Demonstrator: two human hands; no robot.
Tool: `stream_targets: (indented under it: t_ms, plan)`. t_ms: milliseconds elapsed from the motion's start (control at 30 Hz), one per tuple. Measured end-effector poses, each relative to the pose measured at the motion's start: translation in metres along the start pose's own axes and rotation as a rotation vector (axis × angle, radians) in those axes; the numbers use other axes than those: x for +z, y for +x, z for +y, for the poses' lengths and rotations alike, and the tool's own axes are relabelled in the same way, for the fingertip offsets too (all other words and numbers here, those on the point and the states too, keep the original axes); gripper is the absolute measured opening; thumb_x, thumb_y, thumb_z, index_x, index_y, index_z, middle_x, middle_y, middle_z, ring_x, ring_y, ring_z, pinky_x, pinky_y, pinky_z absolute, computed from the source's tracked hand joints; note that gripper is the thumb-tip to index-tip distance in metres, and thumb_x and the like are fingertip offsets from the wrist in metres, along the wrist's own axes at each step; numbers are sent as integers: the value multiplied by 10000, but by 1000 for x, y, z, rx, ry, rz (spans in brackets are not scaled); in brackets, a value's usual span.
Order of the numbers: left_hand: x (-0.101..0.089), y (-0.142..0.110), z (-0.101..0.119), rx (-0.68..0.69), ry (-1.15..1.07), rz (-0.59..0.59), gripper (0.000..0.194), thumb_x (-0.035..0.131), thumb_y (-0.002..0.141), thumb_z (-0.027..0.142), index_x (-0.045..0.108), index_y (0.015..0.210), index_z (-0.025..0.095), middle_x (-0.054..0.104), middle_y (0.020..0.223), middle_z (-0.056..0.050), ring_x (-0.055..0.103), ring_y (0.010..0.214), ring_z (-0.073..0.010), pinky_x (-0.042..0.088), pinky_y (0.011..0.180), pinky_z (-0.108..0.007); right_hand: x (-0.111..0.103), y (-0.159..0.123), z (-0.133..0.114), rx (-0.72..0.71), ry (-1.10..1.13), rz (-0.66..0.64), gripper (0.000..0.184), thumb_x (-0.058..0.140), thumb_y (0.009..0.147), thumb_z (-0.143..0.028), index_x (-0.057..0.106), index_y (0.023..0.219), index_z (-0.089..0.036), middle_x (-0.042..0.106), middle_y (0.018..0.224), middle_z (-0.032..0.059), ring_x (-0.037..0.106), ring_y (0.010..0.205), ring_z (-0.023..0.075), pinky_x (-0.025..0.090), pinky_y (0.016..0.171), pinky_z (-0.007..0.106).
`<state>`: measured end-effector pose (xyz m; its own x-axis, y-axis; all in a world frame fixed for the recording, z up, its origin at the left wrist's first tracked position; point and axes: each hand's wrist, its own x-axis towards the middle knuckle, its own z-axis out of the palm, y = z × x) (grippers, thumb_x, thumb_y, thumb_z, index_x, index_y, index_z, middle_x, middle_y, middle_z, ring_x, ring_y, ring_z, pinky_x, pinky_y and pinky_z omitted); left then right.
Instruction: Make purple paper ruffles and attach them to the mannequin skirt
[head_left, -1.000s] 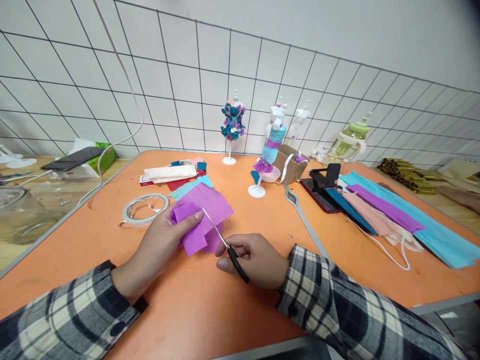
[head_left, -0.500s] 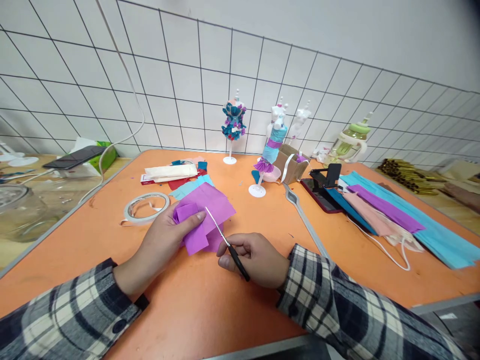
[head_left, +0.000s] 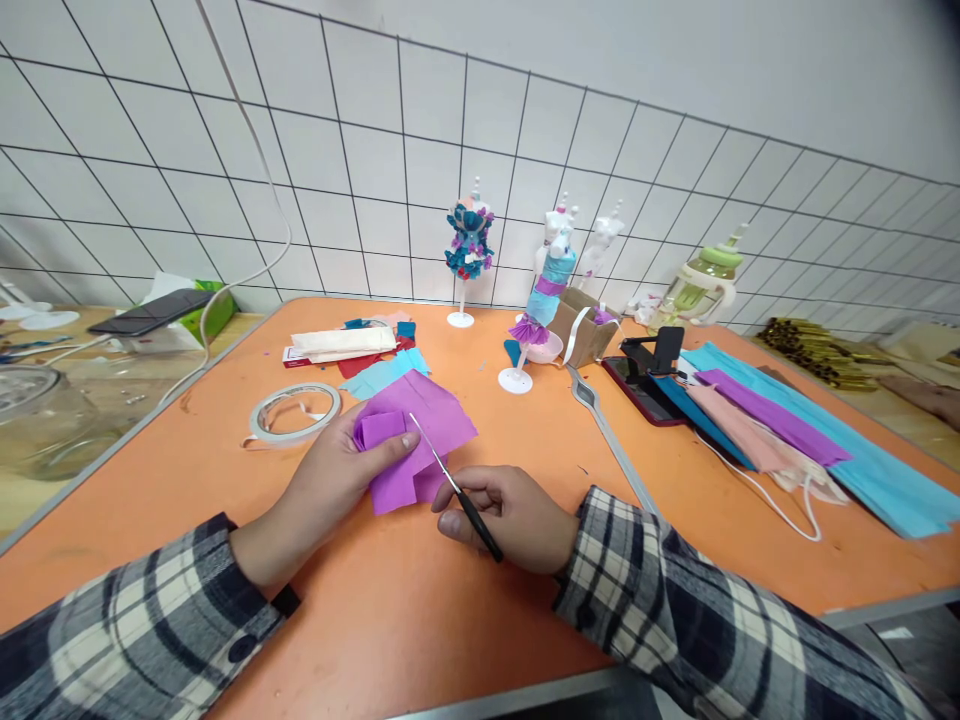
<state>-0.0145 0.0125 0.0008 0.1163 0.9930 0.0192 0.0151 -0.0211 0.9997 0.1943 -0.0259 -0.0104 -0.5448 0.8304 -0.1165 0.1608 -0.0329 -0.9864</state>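
Observation:
My left hand (head_left: 335, 476) pinches a folded piece of purple tissue paper (head_left: 420, 438) that lies on the orange table (head_left: 390, 610); the thumb presses on its folded top. My right hand (head_left: 517, 515) is closed around small black-handled scissors (head_left: 454, 487), whose thin blades point up and left onto the paper beside my left thumb. Both arms wear plaid sleeves.
A tape roll (head_left: 292, 413) lies left of the paper, with cream, red and light blue sheets (head_left: 352, 352) behind. Three small mannequin stands (head_left: 525, 310) rise at the back. A phone on a holder (head_left: 645, 380), tissue sheets (head_left: 810, 440) and a bottle (head_left: 694, 285) are at the right.
The scissors and the purple paper have shifted slightly right and up; both hands keep their grips.

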Motion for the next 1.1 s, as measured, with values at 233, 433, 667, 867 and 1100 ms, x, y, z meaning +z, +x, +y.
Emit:
stream_targets:
  t_ms: [233,433,667,867,1100]
  plan:
    - [5,-4,9,52,0,76,496,875,653,426,650,1053,239,700,897,-18,654,774,-230,525,652,-325,1,1,-2,6,33,14,216,732,812,-374,621,819,-188,435,585,-72,368,528,78,286,492,210]
    - [4,-2,6,42,-36,47,479,871,671,412,646,1059,247,700,892,-10,654,755,-223,522,641,-320,0,1,0,25,6,2,287,758,791,-441,632,860,-193,401,562,-78,336,506,80,248,473,220]
    - [4,-2,5,38,-20,17,492,873,675,421,636,1059,223,712,930,-29,663,794,-227,537,672,-330,0,0,-3,14,55,-17,315,751,795,-465,638,878,-183,465,609,-62,428,535,86,312,502,215]
    - [3,-2,4,3,-120,19,456,870,698,392,652,1062,226,724,917,-15,674,750,-199,538,649,-297,-1,0,-6,10,48,9,339,770,786,-478,596,814,-188,414,560,-79,374,505,75,275,487,216]
    - [5,0,-2,-234,-296,-96,371,864,716,398,727,989,187,783,906,-82,720,748,-243,570,696,-343,-2,1,-5,0,52,12,393,771,775,-539,606,844,-190,406,545,-83,366,490,74,276,474,216]
